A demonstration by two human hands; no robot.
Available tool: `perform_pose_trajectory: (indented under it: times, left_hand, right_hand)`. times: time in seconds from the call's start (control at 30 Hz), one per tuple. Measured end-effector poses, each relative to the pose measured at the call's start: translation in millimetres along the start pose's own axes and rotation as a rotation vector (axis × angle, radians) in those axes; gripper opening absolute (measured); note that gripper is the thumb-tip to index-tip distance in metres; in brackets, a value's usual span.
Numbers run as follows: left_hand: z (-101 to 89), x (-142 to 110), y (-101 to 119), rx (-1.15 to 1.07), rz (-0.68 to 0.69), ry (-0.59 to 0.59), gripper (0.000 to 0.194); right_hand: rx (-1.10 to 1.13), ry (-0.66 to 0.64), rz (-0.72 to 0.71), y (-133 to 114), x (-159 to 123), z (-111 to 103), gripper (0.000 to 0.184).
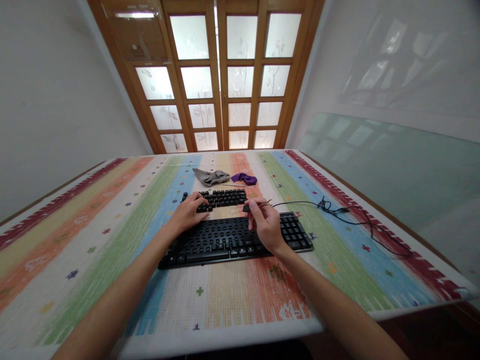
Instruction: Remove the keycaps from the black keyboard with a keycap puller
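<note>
A black keyboard (225,241) lies across the striped tablecloth in front of me. Just behind it sits a row of loose black keycaps (225,197). My left hand (189,212) rests with curled fingers on the left end of those keycaps. My right hand (264,222) hovers over the keyboard's right half and pinches a small thin wire tool (258,204) with a dark keycap at its tip. The keyboard's black cable (337,210) trails off to the right.
A grey cloth (210,176) and a purple cloth (244,178) lie behind the keycaps. The table (93,240) has a colourful striped cover. A glass sheet (393,165) leans against the right wall. Wooden glazed doors (221,75) stand behind.
</note>
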State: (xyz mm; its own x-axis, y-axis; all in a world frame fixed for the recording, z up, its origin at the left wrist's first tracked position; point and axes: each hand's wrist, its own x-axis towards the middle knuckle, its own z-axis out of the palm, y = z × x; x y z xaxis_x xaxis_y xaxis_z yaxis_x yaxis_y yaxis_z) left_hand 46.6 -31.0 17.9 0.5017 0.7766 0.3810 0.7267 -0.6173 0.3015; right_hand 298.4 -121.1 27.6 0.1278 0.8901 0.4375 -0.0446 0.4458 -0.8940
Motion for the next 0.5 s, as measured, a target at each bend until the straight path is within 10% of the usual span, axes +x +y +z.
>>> perform_pose_trajectory:
  times: [0.5]
  left_hand:
    - [-9.5, -58.6, 45.4, -0.177, 0.053, -0.132, 0.025]
  right_hand:
    - [-0.159, -0.564, 0.103, 12.0, -14.6, 16.6, 0.037]
